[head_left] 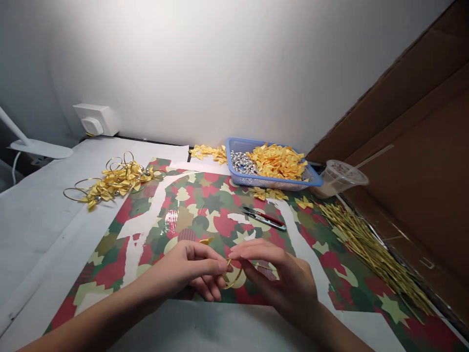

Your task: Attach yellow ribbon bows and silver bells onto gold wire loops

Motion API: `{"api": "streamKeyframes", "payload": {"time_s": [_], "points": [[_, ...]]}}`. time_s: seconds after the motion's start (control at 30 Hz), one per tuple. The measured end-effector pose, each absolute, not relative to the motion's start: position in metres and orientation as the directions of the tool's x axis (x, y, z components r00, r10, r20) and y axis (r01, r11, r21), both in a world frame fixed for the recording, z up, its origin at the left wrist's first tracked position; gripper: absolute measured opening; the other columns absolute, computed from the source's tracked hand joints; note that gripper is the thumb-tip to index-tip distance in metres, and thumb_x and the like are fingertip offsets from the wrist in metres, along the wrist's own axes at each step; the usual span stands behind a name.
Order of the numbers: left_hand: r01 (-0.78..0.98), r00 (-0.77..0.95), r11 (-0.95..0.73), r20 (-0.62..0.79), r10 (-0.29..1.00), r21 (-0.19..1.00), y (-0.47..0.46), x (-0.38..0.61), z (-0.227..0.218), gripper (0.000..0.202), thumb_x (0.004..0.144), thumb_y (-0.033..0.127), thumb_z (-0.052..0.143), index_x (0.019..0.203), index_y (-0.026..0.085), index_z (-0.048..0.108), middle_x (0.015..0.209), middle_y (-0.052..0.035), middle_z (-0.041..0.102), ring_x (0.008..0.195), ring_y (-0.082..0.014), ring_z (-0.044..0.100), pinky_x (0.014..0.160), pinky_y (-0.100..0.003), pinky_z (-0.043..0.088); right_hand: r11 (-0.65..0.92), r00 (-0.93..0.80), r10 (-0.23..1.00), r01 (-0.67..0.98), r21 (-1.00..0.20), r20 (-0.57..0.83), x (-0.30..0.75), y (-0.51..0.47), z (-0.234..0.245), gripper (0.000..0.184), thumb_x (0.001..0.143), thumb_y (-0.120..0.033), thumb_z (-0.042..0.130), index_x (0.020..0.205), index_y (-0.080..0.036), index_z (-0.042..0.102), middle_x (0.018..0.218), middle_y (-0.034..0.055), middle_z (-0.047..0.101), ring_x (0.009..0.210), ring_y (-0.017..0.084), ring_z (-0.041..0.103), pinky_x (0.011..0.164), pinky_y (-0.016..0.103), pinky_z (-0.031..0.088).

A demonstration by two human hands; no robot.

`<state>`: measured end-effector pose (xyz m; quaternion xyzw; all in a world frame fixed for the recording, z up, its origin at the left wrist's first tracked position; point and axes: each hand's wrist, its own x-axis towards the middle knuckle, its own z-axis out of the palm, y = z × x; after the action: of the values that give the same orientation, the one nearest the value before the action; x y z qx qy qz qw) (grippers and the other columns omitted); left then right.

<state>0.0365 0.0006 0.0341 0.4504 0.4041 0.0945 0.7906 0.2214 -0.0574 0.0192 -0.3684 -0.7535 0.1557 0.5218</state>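
Note:
Between my two hands is a thin gold wire ring [234,282], bent into a loop. My left hand [200,269] pinches one side of it between thumb and forefinger, the other fingers curled below. A yellow ribbon piece [207,241] shows just behind my left fingers; whether it is joined to the wire is hidden. Thumb and fingertips of my right hand [282,274] close on the other side of the loop. Beyond my hands lie dark-bladed thread snips [264,218] on the patterned sheet [212,203].
A blue basket [274,184] holds yellow bows [278,161] and silver bells [244,162]. Finished-looking wire rings with bows [117,181] are heaped at left. Gold wires [373,254] lie at right, near a plastic cup [340,178] and a cardboard wall [410,117]. A lamp base [42,148] stands far left.

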Motion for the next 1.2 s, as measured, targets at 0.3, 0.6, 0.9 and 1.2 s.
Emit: {"api": "streamKeyframes", "payload": {"time_s": [0.3, 0.6, 0.9, 1.2], "points": [[0.242, 0.635, 0.59, -0.585, 0.505, 0.771, 0.001, 0.037, 0.033, 0.019, 0.064, 0.034, 0.071, 0.066, 0.016, 0.069, 0.054, 0.002, 0.065, 0.047, -0.0082, 0.061, 0.046, -0.017, 0.043, 0.697, -0.191, 0.692, 0.428, -0.575, 0.696, 0.22, -0.059, 0.015, 0.043, 0.078, 0.003, 0.059, 0.111, -0.022, 0.048, 0.091, 0.0049, 0.07, 0.083, 0.016, 0.07, 0.072, 0.025, 0.06], [0.194, 0.648, 0.626, -0.578, 0.496, 0.755, 0.003, 0.039, 0.029, 0.02, 0.062, 0.034, 0.073, 0.064, 0.014, 0.069, 0.051, 0.0023, 0.062, 0.044, -0.0071, 0.057, 0.045, -0.017, 0.042, 0.727, -0.231, 0.649, 0.47, -0.501, 0.725, 0.221, -0.058, 0.014, 0.043, 0.077, 0.002, 0.059, 0.111, -0.021, 0.048, 0.094, 0.0061, 0.068, 0.084, 0.014, 0.068, 0.073, 0.023, 0.059], [0.143, 0.658, 0.665, -0.572, 0.49, 0.733, 0.002, 0.039, 0.033, 0.018, 0.064, 0.032, 0.074, 0.067, 0.015, 0.072, 0.06, 0.0001, 0.068, 0.051, -0.0074, 0.059, 0.056, -0.019, 0.048, 0.748, -0.362, 0.615, 0.551, -0.371, 0.701, 0.228, -0.063, 0.004, 0.05, 0.081, 0.001, 0.056, 0.125, -0.019, 0.045, 0.106, 0.0104, 0.065, 0.096, 0.014, 0.065, 0.079, 0.025, 0.058], [0.151, 0.659, 0.665, -0.575, 0.484, 0.732, 0.002, 0.037, 0.035, 0.018, 0.067, 0.032, 0.073, 0.07, 0.015, 0.072, 0.067, -0.0008, 0.069, 0.056, -0.0074, 0.058, 0.064, -0.021, 0.049, 0.76, -0.413, 0.581, 0.584, -0.286, 0.701, 0.231, -0.064, 0.005, 0.052, 0.081, 0.0, 0.058, 0.128, -0.017, 0.042, 0.11, 0.0126, 0.064, 0.101, 0.014, 0.063, 0.082, 0.025, 0.057]]}}
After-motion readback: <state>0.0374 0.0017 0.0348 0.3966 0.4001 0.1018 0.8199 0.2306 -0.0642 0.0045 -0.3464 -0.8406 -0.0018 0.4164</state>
